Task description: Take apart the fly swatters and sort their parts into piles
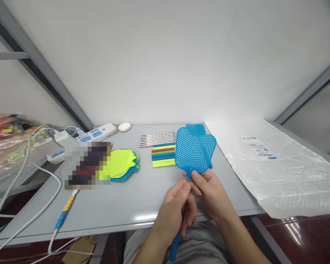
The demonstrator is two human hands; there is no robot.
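Observation:
In front of me, above the table's near edge, is a blue fly swatter with its perforated head [195, 151] upright. My right hand [213, 192] pinches the neck at the base of the head. Just below, my left hand [174, 209] is closed around the thin metal rod, whose blue handle [175, 247] hangs down past the table edge. Behind the head lies another blue swatter [199, 128], partly hidden. Coloured tube handles [163, 157] lie side by side left of the head, with several metal rods [156, 139] behind them.
Yellow and blue swatter heads [122, 165] are stacked on the grey table [112, 205] at left, beside a pixelated object [86, 167]. A power strip [99, 132], a white mouse [124, 127] and white cables are farther left. A white plastic bag [264, 172] covers the right side.

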